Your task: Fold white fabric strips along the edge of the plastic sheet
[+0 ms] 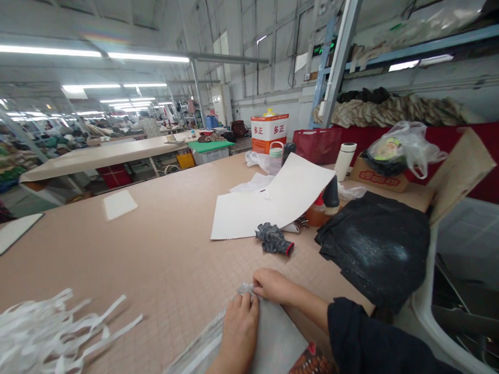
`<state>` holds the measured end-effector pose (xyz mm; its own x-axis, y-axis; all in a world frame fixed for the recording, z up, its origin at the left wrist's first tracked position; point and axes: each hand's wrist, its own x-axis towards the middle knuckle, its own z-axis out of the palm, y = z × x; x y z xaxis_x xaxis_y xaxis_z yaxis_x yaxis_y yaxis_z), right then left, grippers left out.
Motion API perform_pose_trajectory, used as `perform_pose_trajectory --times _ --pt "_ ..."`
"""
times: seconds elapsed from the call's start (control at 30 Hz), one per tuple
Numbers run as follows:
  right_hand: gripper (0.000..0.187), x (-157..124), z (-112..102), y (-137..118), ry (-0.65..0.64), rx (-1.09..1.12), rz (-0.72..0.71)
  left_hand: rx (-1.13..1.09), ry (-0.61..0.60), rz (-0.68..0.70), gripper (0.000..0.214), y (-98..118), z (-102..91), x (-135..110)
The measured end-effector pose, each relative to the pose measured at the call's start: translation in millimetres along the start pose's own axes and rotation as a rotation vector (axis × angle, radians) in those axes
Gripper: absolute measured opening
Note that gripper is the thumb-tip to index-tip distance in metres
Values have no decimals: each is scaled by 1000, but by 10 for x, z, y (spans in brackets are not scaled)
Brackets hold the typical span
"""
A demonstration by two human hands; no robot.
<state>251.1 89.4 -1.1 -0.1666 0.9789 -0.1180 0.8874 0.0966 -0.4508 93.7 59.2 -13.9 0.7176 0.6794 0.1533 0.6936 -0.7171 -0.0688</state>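
Grey sheet (282, 332) on the table (176, 250), near side. Left hand (240, 327) on top, right hand (272, 284) curled at its far end (can't tell if either grips).

On your left, you have a messy heap of white strips (32, 334). In front of you, a gray glove (272, 237) with a red edge lies by some flat white stuff (244, 214). To your right sit floppy black sheets (375, 247). Behind them, you can see a pale bottle (345, 162) and a brown box (378, 177) with a see-through bag (416, 144) on it.
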Motion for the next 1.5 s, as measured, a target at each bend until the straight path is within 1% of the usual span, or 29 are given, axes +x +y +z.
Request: perform_pose_trajectory --times 0.13,0.23,0.43,0.57,0.67,0.8,0.87,1.0,1.1,1.2,1.33,1.5 --pt "16 43 -3 2 -7 19 30 -4 24 0 31 -4 12 2" --pt "17 49 18 8 14 43 47 -11 25 -10 29 -12 27 -2" --pt "11 -28 96 -20 85 55 69 -38 27 -18 32 -18 21 -10" --pt "13 -92 80 -82 137 52 48 -150 -6 -68 28 -38 -13 -1" --pt "19 -177 115 -128 169 79 -23 -309 -35 -161 23 -79 -54 7" --pt "24 -301 202 -140 139 140 -167 -456 -70 -257 20 -157 -136 -11" --pt "26 -346 207 -142 132 126 -194 -454 -85 -243 21 -183 -171 -41" --pt "26 -419 175 -172 125 3 -305 -270 -119 -94 27 -188 -191 -131" --pt "20 -470 196 -180 149 -138 -414 -171 -149 -32 27 -216 -200 -226" --pt "16 -513 238 -159 172 -228 -498 -171 -186 -29 27 -327 -254 -381" --pt "19 -553 234 -149 164 -249 -512 -226 -315 -74 24 -556 -379 -698" --pt "27 -581 204 -179 113 -220 -496 -286 -409 -181 23 -862 -528 -1208"
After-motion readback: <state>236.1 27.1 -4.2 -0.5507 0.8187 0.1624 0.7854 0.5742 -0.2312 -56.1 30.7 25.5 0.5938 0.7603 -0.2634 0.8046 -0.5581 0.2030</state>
